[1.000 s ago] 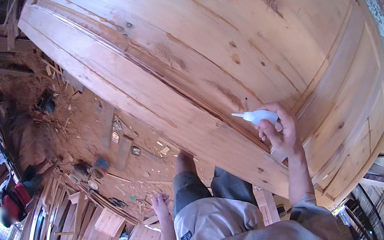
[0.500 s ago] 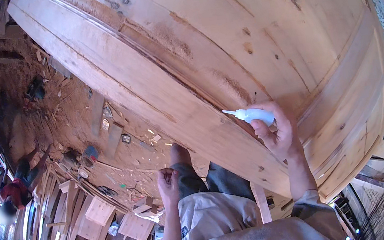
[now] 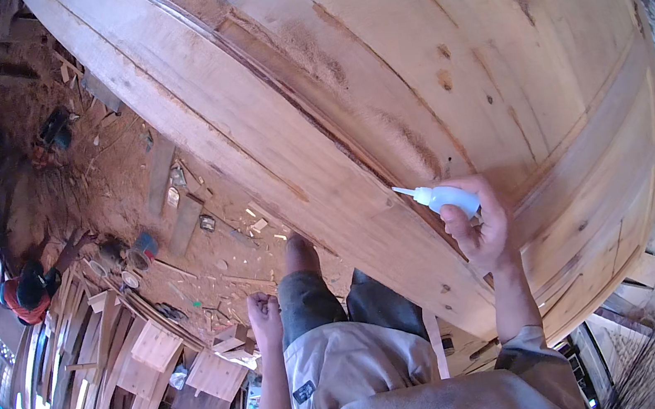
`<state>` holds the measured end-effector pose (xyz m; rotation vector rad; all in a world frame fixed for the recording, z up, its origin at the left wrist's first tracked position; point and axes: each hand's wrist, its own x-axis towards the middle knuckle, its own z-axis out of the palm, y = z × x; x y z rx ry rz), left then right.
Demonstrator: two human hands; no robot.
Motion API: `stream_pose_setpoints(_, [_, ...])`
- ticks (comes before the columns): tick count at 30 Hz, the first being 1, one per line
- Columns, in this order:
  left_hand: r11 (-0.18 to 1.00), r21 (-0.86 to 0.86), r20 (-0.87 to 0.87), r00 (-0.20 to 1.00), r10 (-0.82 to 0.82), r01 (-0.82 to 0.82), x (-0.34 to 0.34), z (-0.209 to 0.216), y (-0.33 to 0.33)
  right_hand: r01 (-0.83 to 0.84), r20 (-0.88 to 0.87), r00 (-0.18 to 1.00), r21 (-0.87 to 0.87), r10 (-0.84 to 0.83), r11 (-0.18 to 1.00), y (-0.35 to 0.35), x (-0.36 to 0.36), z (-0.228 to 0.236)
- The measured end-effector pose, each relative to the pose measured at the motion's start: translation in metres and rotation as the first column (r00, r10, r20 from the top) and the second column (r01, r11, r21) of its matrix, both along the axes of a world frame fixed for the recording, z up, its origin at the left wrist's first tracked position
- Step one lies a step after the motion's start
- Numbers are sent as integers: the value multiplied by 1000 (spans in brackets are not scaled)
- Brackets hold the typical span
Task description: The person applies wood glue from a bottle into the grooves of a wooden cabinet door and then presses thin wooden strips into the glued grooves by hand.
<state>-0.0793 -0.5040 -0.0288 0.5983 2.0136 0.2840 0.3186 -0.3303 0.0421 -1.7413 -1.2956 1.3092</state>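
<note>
A small white squeeze bottle with a thin nozzle is gripped in my right hand. Its tip points left and meets, or nearly meets, the dark seam that runs along the curved wooden hull. Fine sawdust lies on the planking just above the seam. My left hand hangs low beside my leg, off the wood, with its fingers curled closed. Whether anything small is inside those fingers, I cannot make out.
Stacked boards and offcuts fill the lower left. A person in a red top bends at the far left. Buckets, a loose plank and wood scraps lie on the sawdust-strewn floor beside the hull.
The view has shifted a little, so the hull sits slightly more to the right. My left hand has moved left. The bottle stays along the seam. The person in red has bent differently.
</note>
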Motion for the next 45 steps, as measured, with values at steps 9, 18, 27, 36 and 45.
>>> stream_pose_setpoints(9, [1000, 10, 81, 997, -18, 18, 30, 12, 19, -20, 43, 999, 4, 20, 1000, 0, 1, -1])
stream_pose_setpoints(18, [1000, 1, 85, 996, -14, 14, 26, 12, 19, -10, 45, 999, 4, 10, 1000, -5, 2, -5])
stream_pose_setpoints(27, [1000, -10, 101, 995, -9, 10, 32, 13, 20, 1, 38, 999, 4, -1, 1000, -5, 1, -4])
stream_pose_setpoints(36, [1000, 0, 120, 993, 8, -8, 32, 14, 18, -12, 59, 998, -13, 13, 1000, -4, 1, -1])
stream_pose_setpoints(45, [1000, 4, 128, 992, 10, -10, 33, 14, 16, -8, 75, 997, -16, 9, 1000, -4, 0, 0])
